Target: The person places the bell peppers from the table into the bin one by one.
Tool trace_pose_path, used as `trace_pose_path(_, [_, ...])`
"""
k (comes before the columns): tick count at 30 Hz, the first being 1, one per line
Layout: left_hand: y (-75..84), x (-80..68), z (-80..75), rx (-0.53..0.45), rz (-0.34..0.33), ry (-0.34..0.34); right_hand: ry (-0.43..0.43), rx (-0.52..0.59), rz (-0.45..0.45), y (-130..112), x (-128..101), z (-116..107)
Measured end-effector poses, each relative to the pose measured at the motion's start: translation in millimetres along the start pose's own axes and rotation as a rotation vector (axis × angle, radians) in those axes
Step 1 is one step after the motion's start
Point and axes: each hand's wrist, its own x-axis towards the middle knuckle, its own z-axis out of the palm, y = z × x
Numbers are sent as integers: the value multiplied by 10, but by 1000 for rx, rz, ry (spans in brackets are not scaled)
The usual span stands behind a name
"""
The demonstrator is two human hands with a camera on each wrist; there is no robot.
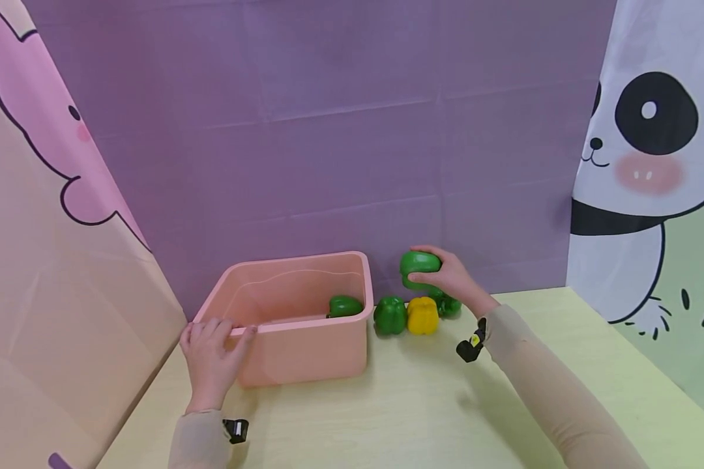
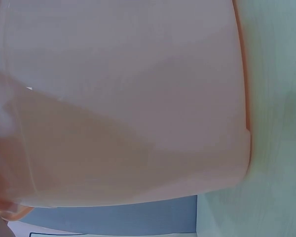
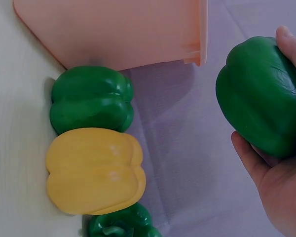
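My right hand [image 1: 448, 277] grips a green bell pepper [image 1: 419, 268] in the air, above and right of the pink bin [image 1: 305, 365]; the right wrist view shows this pepper [image 3: 261, 96] held between thumb and fingers. On the table below lie a green pepper [image 1: 390, 315], a yellow pepper [image 1: 422, 315] and another green pepper [image 1: 450, 306], partly hidden. One green pepper [image 1: 345, 305] lies inside the bin. My left hand [image 1: 211, 355] holds the bin's near left rim, thumb over the edge. The left wrist view shows only the bin wall [image 2: 138, 98].
The bin stands on a pale yellow table [image 1: 422, 410] against a purple backdrop [image 1: 352, 130]. A pink cartoon panel [image 1: 47, 228] closes the left side, a panda panel [image 1: 651, 163] the right. Bare tabletop lies in front and to the right.
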Motion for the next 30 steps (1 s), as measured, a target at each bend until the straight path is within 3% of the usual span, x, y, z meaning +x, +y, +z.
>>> trace_pose_path(15, [-10, 1, 12, 2, 9, 13, -3, -10, -37, -469, -164, 36])
trace_pose_path(18, [-14, -5, 17, 5, 10, 12, -5, 2, -32, -481, -159, 52])
trace_pose_path(25, [-42, -17, 20, 7, 15, 9, 0, 28, -43, -142, 62, 101])
trace_pose_path(30, [-49, -21, 46, -11, 26, 32, -3, 36, -68, -169, 97, 91])
